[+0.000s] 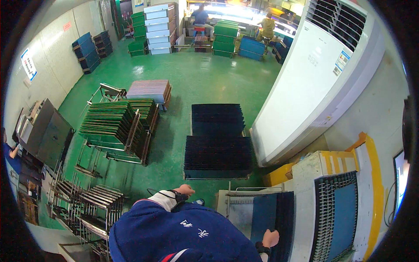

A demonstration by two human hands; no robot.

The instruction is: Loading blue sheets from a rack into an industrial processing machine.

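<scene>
My left hand (185,190) hangs over the green floor in front of my body, its fingers curled in and nothing visible in them. A black band with a thin cord circles that wrist. On the right, my right hand (270,238) is closed at the dark blue panels (284,218), which stand on edge in a metal rack (232,196). Whether its fingers grip a panel edge is hidden. A lighter blue panel face (263,212) shows at the left of these panels.
Two stacks of dark panels (218,157) stand ahead on the floor. Racked green panels (107,120) and empty metal racks (94,205) are at left. A tall white air conditioner (301,74) and another slotted rack (336,214) line the right. People (200,17) sit at a far bench.
</scene>
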